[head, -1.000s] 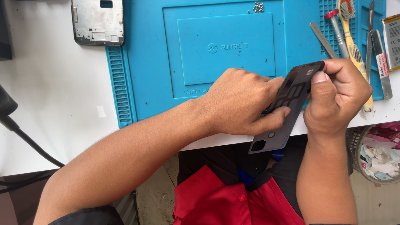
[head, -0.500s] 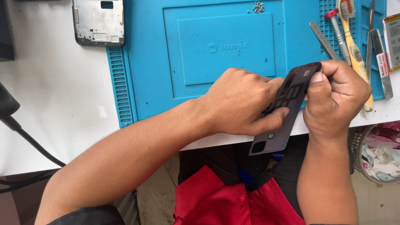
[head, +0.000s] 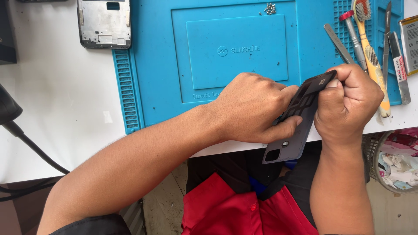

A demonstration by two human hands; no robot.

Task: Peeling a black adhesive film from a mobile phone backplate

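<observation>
- Lying at the far left, one bare silver metal phone frame [head: 104, 23] sits half on the white desk [head: 52, 109] and half over the blue silicone repair mat [head: 174, 65]; one black cable [head: 30, 148] trails across the desk's left side.
- Working near the middle, the left hand [head: 252, 109] is closed on the dark grey plastic phone back cover [head: 296, 126], thumb pressed along its lower face and fingers curled over it.
- Gripping the cover's far end, the right hand [head: 348, 106] is pinched tight on the top corner; both hands are together on this one part, which is held tilted over the near edge of the desk, above the lap.
- Judging by the grip, the step in hand looks like picking or peeling something off the cover's inner face; the next move calls for a steady pinch and a slow pull without bending the thin panel.
- Counting farther right: one small heap of screws [head: 270, 8] at the mat's far edge, one flat metal spudger [head: 338, 43], one red-capped screwdriver [head: 355, 39], one yellow brush [head: 370, 52], one pair of tweezers [head: 387, 35], and one phone battery [head: 410, 43] at the edge.
- Standing near right, below desk level, is one waste basket with paper scraps [head: 396, 165].
</observation>
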